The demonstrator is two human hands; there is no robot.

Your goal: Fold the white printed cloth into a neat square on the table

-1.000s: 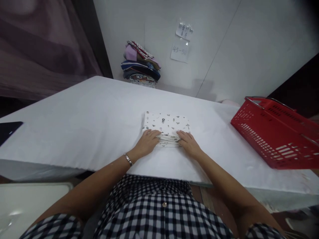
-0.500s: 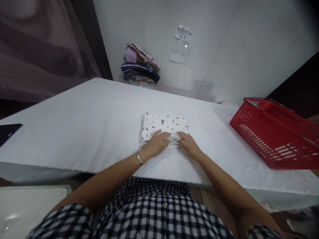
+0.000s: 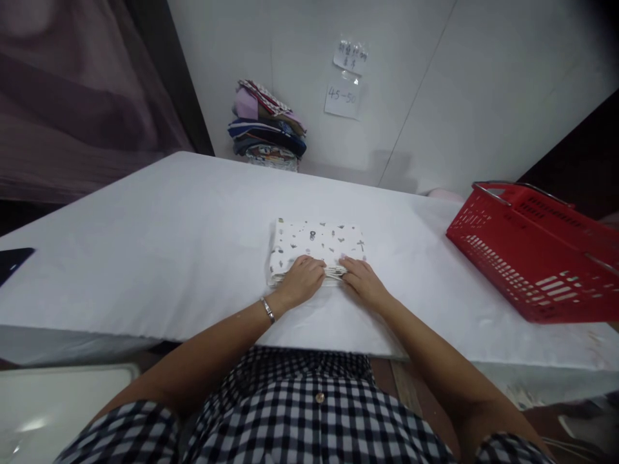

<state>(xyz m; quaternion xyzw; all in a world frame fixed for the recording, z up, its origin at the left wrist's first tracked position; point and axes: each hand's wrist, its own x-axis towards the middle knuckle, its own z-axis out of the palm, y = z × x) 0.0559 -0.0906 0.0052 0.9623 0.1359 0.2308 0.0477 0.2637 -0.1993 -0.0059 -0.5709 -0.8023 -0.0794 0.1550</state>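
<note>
Folded bundle, white cloth with small dark scattered motifs (image 3: 319,240), flat on the white-covered table (image 3: 155,251), straight ahead of my torso. Long axis runs left to right, across my body; the short sides point away from me. Its smooth printed top lies beyond my fingertips; the stacked, layered edge faces me.

Grip: both hands at that near long edge. My left hand (image 3: 303,281) sits in from the near left corner, towards the middle, fingers bent over the layers. My right hand (image 3: 366,281) is at the near right end, fingers bent inward, tips at the edge. A short run of bare layers shows between the two. Both hands part-curled and touching the cloth; thumbs mostly out of sight, so I cannot tell whether any layer is pinched. Neither hand is nearer: contact on both sides. More of the bundle sticks out past my left hand than past my right.

Edges: table's front edge close on my side, under my forearms; far edge further off. Widest stretch of white surface to my left, towards a dark flat object (image 3: 13,263). Red perforated plastic basket (image 3: 536,258) to my right, well apart from the bundle. Stack of folded coloured fabrics (image 3: 271,129) beyond the far edge, by the wall.
</note>
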